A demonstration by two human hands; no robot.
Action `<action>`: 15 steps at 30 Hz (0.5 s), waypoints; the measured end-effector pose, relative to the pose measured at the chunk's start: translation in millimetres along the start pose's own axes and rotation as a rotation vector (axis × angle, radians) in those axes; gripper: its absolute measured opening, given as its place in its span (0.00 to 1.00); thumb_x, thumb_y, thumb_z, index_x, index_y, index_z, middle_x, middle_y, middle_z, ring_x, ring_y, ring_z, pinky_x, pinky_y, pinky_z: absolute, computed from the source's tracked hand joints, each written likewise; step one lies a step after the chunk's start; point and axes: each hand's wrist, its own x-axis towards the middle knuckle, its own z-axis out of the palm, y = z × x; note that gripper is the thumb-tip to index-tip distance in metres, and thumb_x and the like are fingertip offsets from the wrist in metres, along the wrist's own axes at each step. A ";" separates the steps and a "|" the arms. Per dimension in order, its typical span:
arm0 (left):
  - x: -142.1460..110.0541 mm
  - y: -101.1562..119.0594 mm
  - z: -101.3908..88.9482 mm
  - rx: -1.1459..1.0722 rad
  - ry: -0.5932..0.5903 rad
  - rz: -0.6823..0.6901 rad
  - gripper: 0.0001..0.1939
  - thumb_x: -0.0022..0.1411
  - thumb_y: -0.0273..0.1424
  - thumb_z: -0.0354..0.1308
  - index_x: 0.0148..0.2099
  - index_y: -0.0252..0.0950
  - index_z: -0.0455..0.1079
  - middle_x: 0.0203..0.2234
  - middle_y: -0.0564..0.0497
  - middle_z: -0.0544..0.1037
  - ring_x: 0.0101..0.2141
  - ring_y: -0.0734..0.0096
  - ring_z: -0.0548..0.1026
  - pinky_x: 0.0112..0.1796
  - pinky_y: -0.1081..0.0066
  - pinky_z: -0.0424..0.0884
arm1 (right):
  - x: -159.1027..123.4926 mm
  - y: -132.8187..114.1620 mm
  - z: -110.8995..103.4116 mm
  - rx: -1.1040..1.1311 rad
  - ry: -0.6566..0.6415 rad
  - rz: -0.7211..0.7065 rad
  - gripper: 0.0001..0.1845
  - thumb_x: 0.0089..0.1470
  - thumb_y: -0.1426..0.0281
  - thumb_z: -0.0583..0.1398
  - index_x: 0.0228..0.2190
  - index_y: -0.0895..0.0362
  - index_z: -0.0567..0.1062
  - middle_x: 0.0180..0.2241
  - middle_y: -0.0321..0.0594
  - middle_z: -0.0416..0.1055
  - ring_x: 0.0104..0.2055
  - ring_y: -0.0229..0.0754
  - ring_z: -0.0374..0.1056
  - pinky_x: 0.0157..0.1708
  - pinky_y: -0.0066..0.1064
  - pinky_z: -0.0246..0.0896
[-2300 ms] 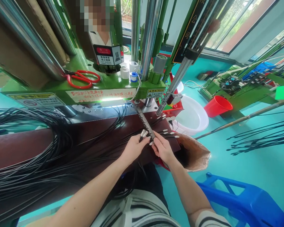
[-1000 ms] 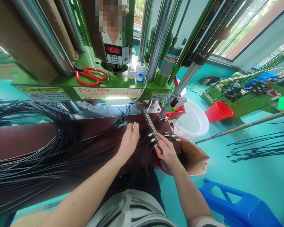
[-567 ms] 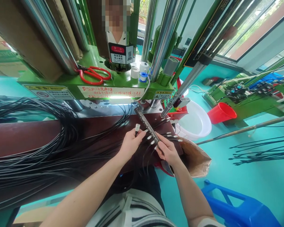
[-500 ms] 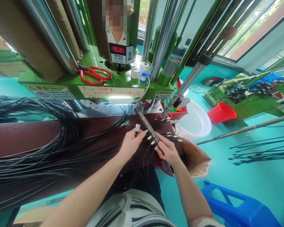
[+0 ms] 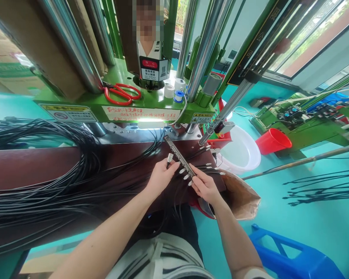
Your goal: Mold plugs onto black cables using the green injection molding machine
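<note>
A long metal fixture bar [image 5: 177,154] lies slanted on the dark red bench [image 5: 31,166], with several silver-tipped black cables [image 5: 189,176] slotted along it. My right hand [image 5: 205,186] grips the near end of the bar. My left hand [image 5: 161,176] is closed on one black cable, its silver connector [image 5: 170,157] sticking up just left of the bar. A big bundle of black cables [image 5: 46,170] spreads over the bench to the left.
A green press [image 5: 128,104] with steel columns stands behind the bench; red scissors [image 5: 122,93] and tape rolls [image 5: 174,88] lie on it. A person stands beyond it. A brown bag [image 5: 241,193], white basin [image 5: 244,149], red bucket [image 5: 272,140] and blue stool [image 5: 293,255] are at right.
My left hand lifted away from the bar with one connector, then came back close beside it. My right hand has stayed on the bar's near end.
</note>
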 end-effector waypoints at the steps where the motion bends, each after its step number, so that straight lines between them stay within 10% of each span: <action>1: -0.4 0.9 -0.9 0.003 -0.011 0.001 0.14 0.55 0.41 0.53 0.26 0.35 0.61 0.12 0.60 0.57 0.14 0.82 0.54 0.16 0.78 0.52 | -0.2 0.0 -0.3 0.008 0.009 0.005 0.30 0.51 0.59 0.58 0.54 0.57 0.64 0.16 0.26 0.49 0.16 0.27 0.45 0.12 0.21 0.37; 7: -6.6 15.7 -16.4 -0.188 0.114 0.046 0.17 0.59 0.44 0.47 0.34 0.35 0.66 0.18 0.56 0.63 0.19 0.80 0.62 0.19 0.79 0.61 | -0.3 -2.3 -6.9 0.120 0.018 0.050 0.31 0.51 0.59 0.59 0.55 0.57 0.62 0.15 0.26 0.51 0.14 0.27 0.44 0.11 0.20 0.35; 15: -9.7 17.6 -13.2 -0.365 0.006 -0.193 0.15 0.56 0.40 0.51 0.27 0.39 0.49 0.12 0.65 0.50 0.11 0.86 0.44 0.11 0.84 0.40 | -0.5 -2.8 -6.5 0.045 -0.021 0.052 0.28 0.52 0.61 0.58 0.53 0.57 0.65 0.16 0.29 0.53 0.15 0.28 0.46 0.12 0.21 0.36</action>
